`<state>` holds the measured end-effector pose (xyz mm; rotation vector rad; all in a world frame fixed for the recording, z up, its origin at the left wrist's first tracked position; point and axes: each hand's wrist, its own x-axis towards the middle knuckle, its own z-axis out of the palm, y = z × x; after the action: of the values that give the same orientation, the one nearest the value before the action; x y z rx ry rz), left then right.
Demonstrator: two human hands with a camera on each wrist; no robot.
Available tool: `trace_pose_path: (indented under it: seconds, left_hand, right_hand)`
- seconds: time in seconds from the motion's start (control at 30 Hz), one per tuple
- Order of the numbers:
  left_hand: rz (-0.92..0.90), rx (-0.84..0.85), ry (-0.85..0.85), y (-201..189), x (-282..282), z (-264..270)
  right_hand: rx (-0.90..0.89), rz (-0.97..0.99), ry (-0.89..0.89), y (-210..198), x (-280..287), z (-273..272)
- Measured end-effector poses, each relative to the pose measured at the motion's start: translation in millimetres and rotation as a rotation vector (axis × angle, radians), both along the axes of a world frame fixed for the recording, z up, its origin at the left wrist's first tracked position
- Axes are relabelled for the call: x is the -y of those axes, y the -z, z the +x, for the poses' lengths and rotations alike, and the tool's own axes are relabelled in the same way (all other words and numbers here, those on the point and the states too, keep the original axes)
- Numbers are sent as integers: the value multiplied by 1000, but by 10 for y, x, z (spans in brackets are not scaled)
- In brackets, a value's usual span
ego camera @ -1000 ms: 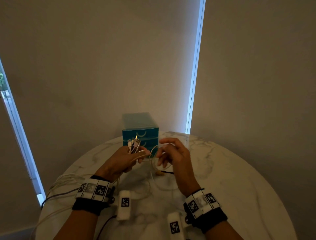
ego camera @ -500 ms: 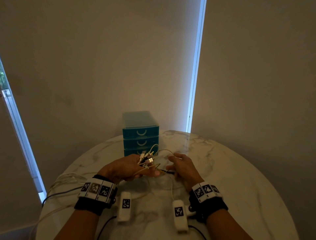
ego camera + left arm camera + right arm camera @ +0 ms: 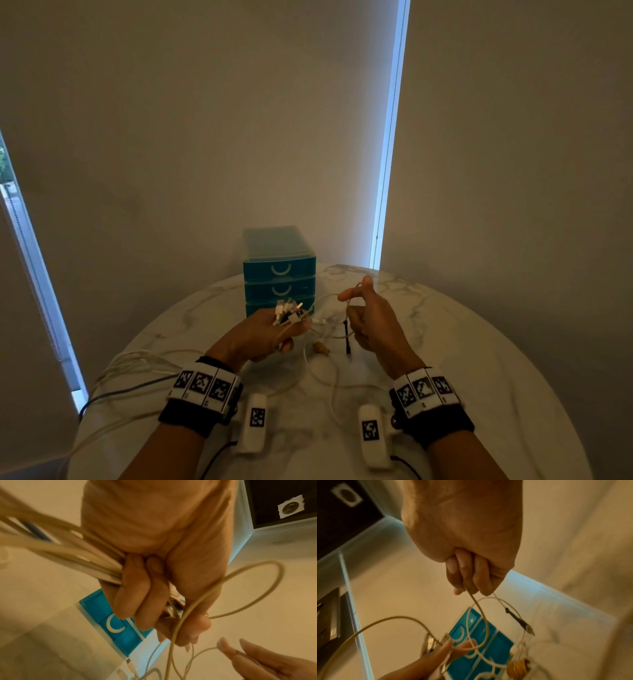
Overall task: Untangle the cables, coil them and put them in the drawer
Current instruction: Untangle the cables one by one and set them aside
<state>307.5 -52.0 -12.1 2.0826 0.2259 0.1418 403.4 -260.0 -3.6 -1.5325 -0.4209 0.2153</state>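
Observation:
My left hand [image 3: 274, 334] is raised over the marble table [image 3: 462, 359] and grips a bundle of white cables [image 3: 72, 555], their plug ends [image 3: 287, 311] sticking up past the fingers. My right hand [image 3: 368, 318] is beside it, fingers curled round one thin white cable [image 3: 479, 609] that loops across to the left hand. A black plug [image 3: 347, 337] hangs below the right hand, and a small yellowish connector [image 3: 321, 348] lies on the table. The teal three-drawer box [image 3: 279, 274] stands behind the hands, all drawers closed.
Loose white cables [image 3: 137, 366] and a grey one trail off the table's left edge. Thin cable loops [image 3: 329, 387] lie on the marble between my wrists. Walls and window blinds stand close behind the table.
Both hands rose from the table surface. The right hand lifted up and to the right, drawing one thin cable out of the bundle, and the black plug now dangles.

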Motion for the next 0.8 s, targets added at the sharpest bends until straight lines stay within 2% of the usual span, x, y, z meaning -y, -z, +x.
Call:
trace_pose_path:
  seconds: [0.17, 0.2, 0.27, 0.4, 0.47, 0.57, 0.63, 0.73, 0.8]
  left_hand:
    - [29, 25, 35, -13, 31, -16]
    - [43, 16, 50, -6, 26, -19]
    - [49, -1, 88, -5, 38, -35]
    - [91, 28, 85, -40, 88, -4]
    - [118, 98, 46, -48, 99, -6]
    - [81, 201, -22, -59, 79, -11]
    - [6, 267, -79, -113, 48, -62]
    - [-257, 391, -183, -159, -111, -71]
    - [-384, 531, -311, -231, -233, -125]
  right_hand:
    - [159, -128, -146, -14, 184, 40]
    - [176, -128, -137, -11, 210, 58]
    - [210, -85, -6, -12, 251, 100]
    - [165, 258, 301, -43, 348, 165]
    - [101, 416, 346, -17, 316, 152]
    - [-14, 548, 417, 29, 275, 162]
    - [-52, 646, 490, -3, 354, 211]
    - [-21, 826, 642, -123, 608, 312]
    - [-13, 940, 745, -205, 784, 386]
